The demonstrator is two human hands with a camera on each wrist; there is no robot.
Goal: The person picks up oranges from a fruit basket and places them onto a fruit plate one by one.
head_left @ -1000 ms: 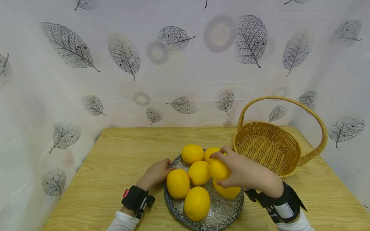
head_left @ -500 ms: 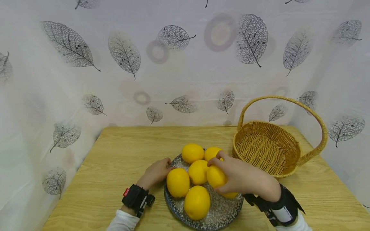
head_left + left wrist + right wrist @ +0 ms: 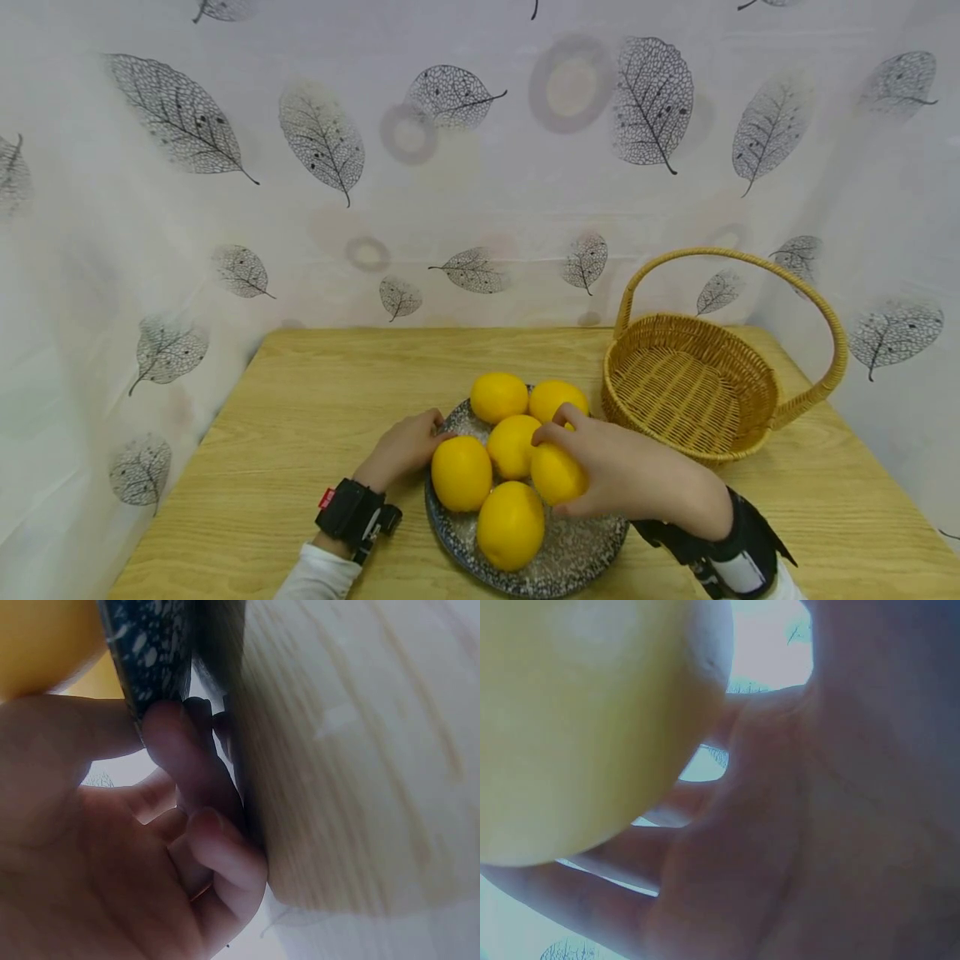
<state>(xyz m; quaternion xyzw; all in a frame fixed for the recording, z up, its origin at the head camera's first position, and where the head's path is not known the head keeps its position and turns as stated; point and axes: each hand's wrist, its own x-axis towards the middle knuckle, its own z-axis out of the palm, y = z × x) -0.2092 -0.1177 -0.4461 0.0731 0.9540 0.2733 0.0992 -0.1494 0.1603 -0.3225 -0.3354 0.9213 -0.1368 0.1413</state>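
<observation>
Several yellow lemons (image 3: 511, 527) lie on a speckled dark plate (image 3: 577, 554) in the head view. My right hand (image 3: 626, 467) grips one lemon (image 3: 557, 473) over the plate's right side, fingers above and thumb below. Close up in the right wrist view, that lemon (image 3: 577, 727) sits against spread, bent fingers (image 3: 622, 855). At the plate's left edge is my left hand (image 3: 405, 450). The left wrist view shows the plate rim (image 3: 154, 660) pinched between its thumb and curled fingers (image 3: 191, 761).
A wicker basket (image 3: 690, 400) with a tall arched handle (image 3: 817, 308) stands right of the plate, near the table's back right. The wooden table (image 3: 337, 375) is backed by a white leaf-print curtain (image 3: 480, 192).
My right hand has moved slightly left and down with its lemon. Another lemon seen beneath it earlier no longer shows. My left hand stays at the plate's rim.
</observation>
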